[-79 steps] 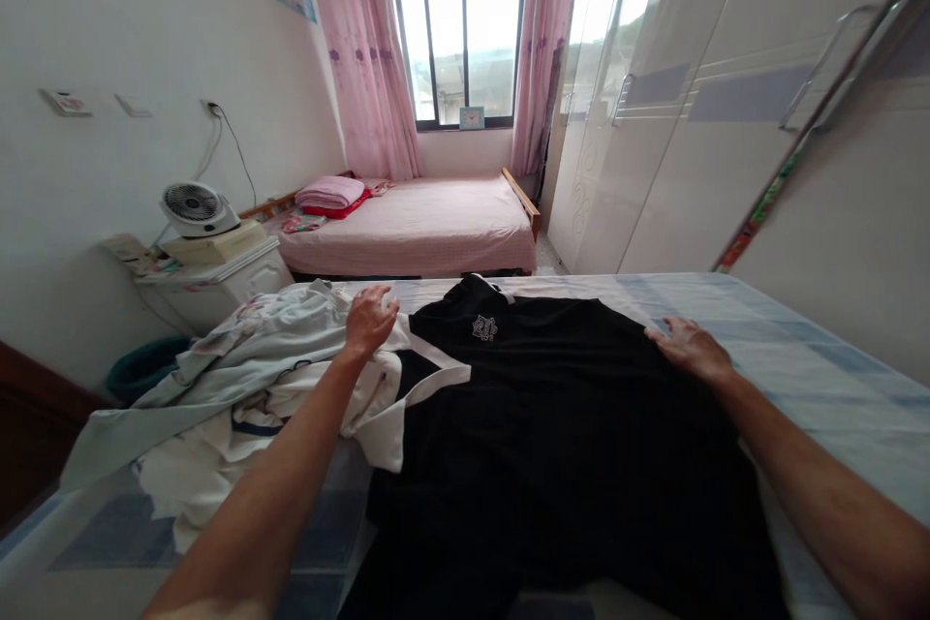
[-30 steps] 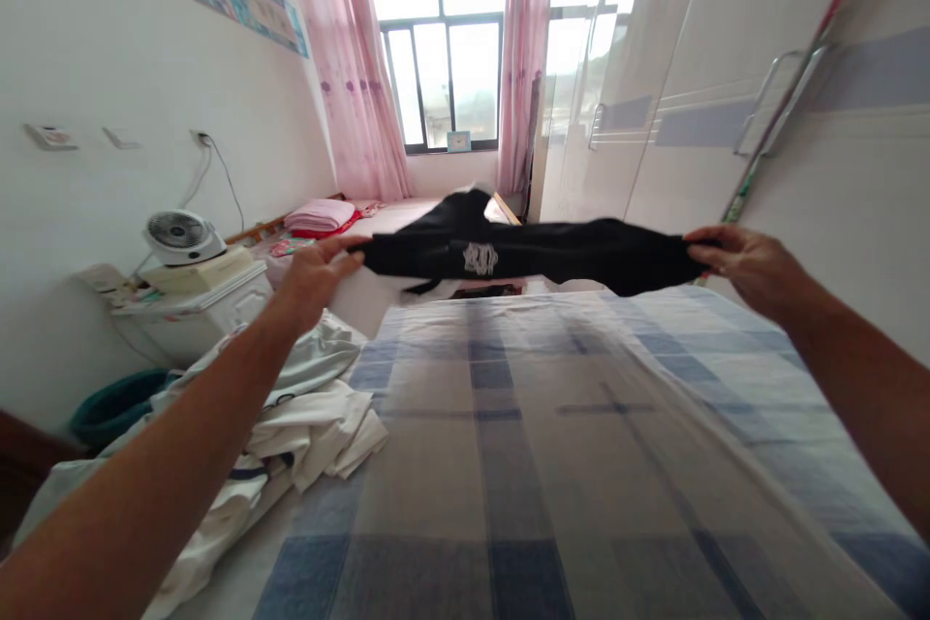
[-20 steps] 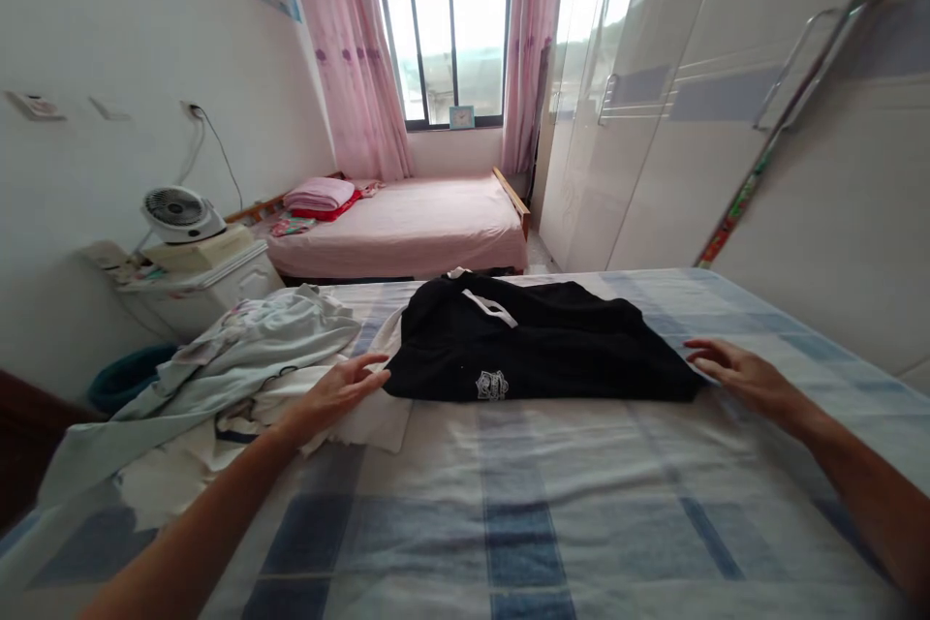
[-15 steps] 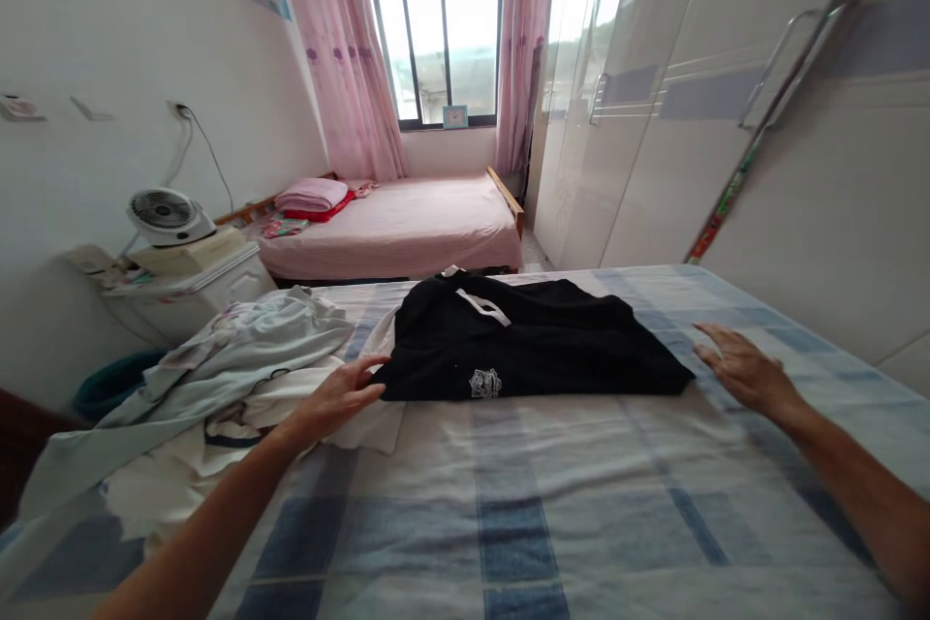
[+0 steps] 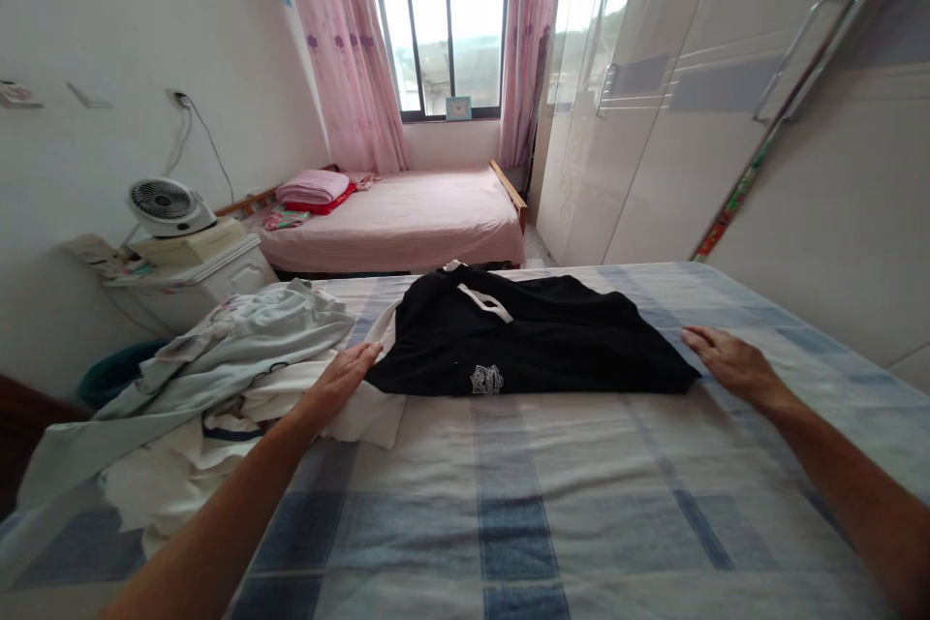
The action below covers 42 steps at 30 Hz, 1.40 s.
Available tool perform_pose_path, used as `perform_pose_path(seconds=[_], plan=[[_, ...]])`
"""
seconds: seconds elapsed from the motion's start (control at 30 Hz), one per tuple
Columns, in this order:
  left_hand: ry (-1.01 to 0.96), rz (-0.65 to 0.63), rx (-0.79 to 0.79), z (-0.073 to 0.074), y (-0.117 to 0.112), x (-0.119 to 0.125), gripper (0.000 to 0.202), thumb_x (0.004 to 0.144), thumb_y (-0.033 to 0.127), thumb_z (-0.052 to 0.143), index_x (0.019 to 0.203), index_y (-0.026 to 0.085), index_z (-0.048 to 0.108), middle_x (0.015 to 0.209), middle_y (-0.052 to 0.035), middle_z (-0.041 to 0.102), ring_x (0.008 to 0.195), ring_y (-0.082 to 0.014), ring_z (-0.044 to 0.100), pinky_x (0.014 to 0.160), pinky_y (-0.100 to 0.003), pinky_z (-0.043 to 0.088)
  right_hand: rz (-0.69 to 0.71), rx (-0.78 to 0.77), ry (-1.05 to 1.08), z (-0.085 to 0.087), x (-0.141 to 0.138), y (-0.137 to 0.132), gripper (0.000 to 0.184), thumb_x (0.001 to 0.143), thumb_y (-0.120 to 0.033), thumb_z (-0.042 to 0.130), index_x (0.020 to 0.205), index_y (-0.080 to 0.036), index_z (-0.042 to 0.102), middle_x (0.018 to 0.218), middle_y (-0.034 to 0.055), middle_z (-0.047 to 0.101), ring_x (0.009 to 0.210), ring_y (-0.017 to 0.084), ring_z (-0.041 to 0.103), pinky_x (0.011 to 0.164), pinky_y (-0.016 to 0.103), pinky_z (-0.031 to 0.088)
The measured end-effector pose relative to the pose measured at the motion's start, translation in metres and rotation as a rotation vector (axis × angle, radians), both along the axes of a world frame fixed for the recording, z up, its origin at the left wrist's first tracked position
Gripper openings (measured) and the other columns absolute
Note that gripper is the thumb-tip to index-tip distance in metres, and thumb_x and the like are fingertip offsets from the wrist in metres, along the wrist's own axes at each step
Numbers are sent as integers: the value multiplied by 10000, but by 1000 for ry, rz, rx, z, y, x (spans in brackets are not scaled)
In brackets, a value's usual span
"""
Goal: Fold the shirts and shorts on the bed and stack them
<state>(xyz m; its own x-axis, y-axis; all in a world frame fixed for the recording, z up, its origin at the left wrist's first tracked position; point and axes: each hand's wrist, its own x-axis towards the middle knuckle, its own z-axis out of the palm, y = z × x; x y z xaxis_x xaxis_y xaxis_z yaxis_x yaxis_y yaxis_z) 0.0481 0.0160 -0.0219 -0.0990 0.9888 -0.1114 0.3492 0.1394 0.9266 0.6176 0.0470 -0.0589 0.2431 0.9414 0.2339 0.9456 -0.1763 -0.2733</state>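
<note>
A black garment (image 5: pixel 552 339), folded lengthwise, lies on the plaid bedsheet (image 5: pixel 436 504). A white emblem is on its near edge, and a white strip shows near its upper part. My left hand (image 5: pixel 347 370) is at its left end, fingers stretched out and nearly together, at the edge of the cloth. Beyond the other end, my right hand (image 5: pixel 730 363) hovers or rests with its fingers extended, close to the fabric and gripping nothing. White cloth (image 5: pixel 378 417) sticks out from under the garment's left end.
Rumpled pale clothes (image 5: pixel 268 329) are heaped to the left. Behind them a small fan (image 5: pixel 170 205) stands on a white cabinet (image 5: pixel 218 276). A pink bed (image 5: pixel 428 213) is under the window. White wardrobe doors (image 5: pixel 675 116) line the right side.
My left hand has shifted slightly left and up, its fingers now closer together. My right hand's fingers have straightened and drawn together. The garment's lower left corner reaches slightly further left.
</note>
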Motion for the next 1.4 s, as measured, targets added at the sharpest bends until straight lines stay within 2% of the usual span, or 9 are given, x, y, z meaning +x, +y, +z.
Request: perform_pose_path(seconds=[0.2,0.37,0.53,0.67,0.8,0.9,1.03,1.17,1.4], plan=[[-429,-1,-424,6,7,10,204,654,274,725,789,136,659,703,-82,718,656,-224,679,637,-307,548,19,-145,159,13,-83,-8,630,769,-612,436,1154,-154,633,1070,122,688,977,304,630,815,369,469],[-491,-58,-327,10,7,14,256,614,156,743,852,136,650,690,-53,721,582,-176,666,589,-255,532,74,-57,269,11,-88,-5,334,692,-427,536,880,-193,680,884,69,715,852,262,652,766,349,470],[-541,-154,-173,20,4,12,400,619,168,738,1005,147,636,787,-37,728,663,-153,669,651,-230,520,170,99,651,29,-88,-13,298,679,-462,562,837,-212,603,796,33,687,762,222,635,686,328,475],[-422,-210,-156,29,-5,7,413,637,252,752,1025,162,641,832,-25,721,688,-140,650,611,-204,477,280,41,893,42,-81,-26,320,680,-438,625,914,-223,591,844,21,689,785,202,635,687,300,483],[-187,-280,-204,19,-15,13,442,655,411,740,986,129,661,872,-64,713,810,-212,650,660,-261,469,234,-67,810,27,-70,-32,374,661,-454,658,940,-209,613,720,10,657,695,191,619,621,302,477],[-189,-266,-127,13,-18,18,615,616,388,760,1146,123,599,875,-59,704,832,-227,642,712,-288,467,219,-65,755,16,-67,-36,445,673,-478,653,1018,-201,606,577,-33,569,556,159,557,538,292,440],[-247,-273,-23,22,-25,12,715,675,366,700,1322,169,469,881,-46,687,825,-214,630,699,-280,456,243,29,895,25,-67,-45,473,733,-482,609,1132,-232,572,798,12,665,776,194,624,691,308,483],[-23,-279,-54,25,-31,9,669,716,418,655,1314,162,496,771,-21,649,740,-193,596,632,-265,423,198,-35,889,34,-70,-52,468,704,-495,633,1102,-249,608,993,43,680,960,247,615,793,337,487],[131,-359,19,8,-23,23,591,701,318,596,1268,157,549,759,-6,604,669,-145,522,602,-245,394,282,-22,768,35,-67,-62,506,735,-541,599,1150,-251,592,859,26,652,863,220,605,801,353,474]])
